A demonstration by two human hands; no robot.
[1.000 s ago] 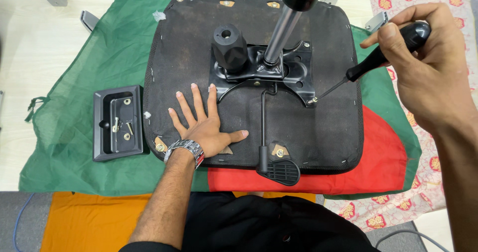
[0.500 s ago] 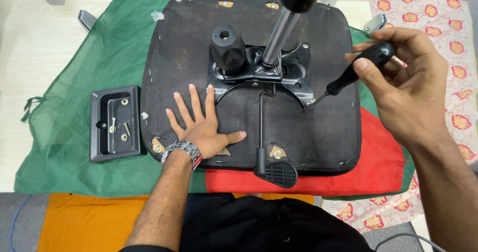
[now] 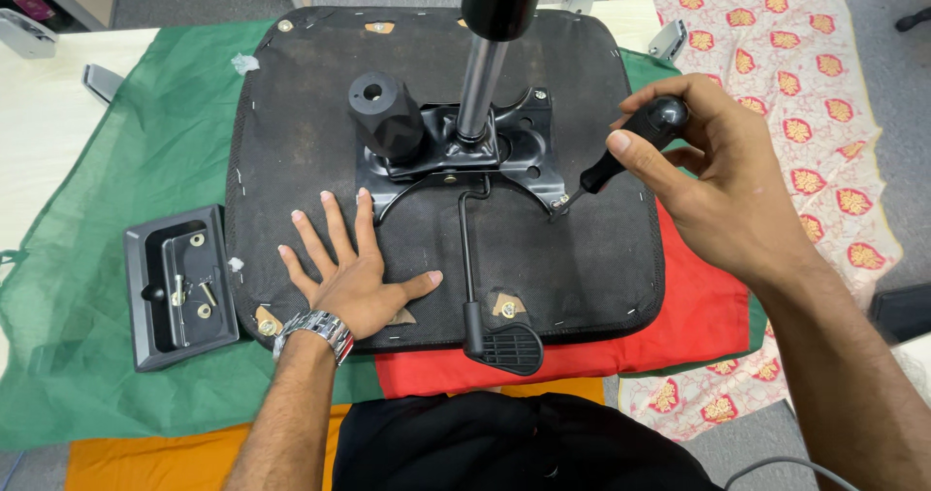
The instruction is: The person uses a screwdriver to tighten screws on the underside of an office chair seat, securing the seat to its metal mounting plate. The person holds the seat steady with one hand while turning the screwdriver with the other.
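Fingers of the right hand point(image 3: 722, 195) are wrapping round the black handle of a screwdriver point(image 3: 630, 147), wrist cocked. Its long axis is slanting from upper right down to lower left, tip meeting a screw at the corner of the metal mechanism plate point(image 3: 465, 147). Left hand point(image 3: 354, 273) is lying flat, fingers spread and gripping nothing, pressing on the upturned black seat base point(image 3: 582, 258).
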